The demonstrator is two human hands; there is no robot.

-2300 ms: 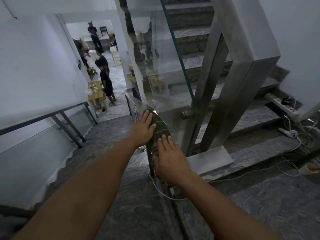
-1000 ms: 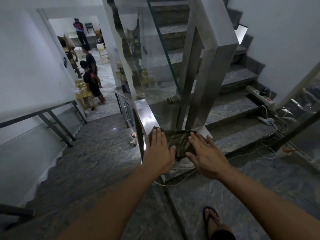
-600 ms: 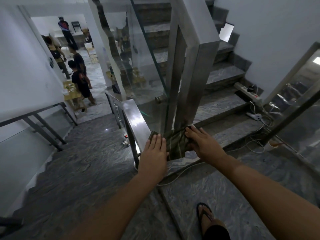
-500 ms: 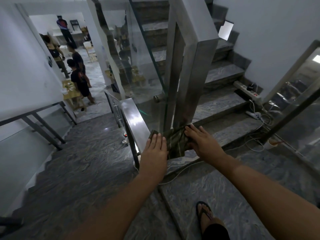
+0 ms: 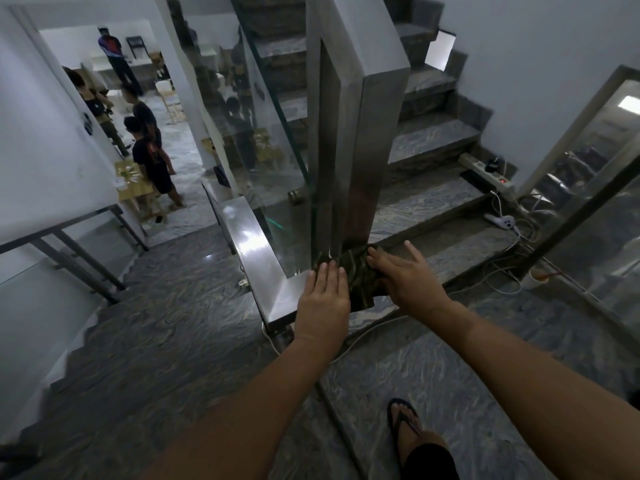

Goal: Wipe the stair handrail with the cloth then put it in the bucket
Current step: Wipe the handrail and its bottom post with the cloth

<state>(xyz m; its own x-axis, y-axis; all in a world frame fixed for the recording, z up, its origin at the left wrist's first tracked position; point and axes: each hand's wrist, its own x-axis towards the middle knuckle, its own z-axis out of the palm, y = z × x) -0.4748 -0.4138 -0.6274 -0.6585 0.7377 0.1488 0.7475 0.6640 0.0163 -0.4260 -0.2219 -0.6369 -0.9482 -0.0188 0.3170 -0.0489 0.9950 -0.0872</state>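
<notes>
A dark green patterned cloth point(image 5: 358, 276) lies flat on the near end of the steel handrail point(image 5: 247, 239), at the foot of the tall steel post point(image 5: 367, 140). My left hand point(image 5: 323, 299) presses flat on the cloth's left edge and the rail's corner, fingers together. My right hand point(image 5: 403, 275) lies palm down on the cloth's right side, fingers spread toward the post. Part of the cloth is hidden under both palms. No bucket is in view.
A glass panel point(image 5: 273, 140) stands behind the rail. Stairs go down at left and up at right. A power strip point(image 5: 486, 174) and white cables point(image 5: 505, 268) lie on the right steps. Several people stand in the room below point(image 5: 149, 154). My sandalled foot point(image 5: 407, 431) is on the landing.
Both hands have slid the cloth back along the rail from its sloping part to the near corner by the post, and my view has stepped back up to the landing.
</notes>
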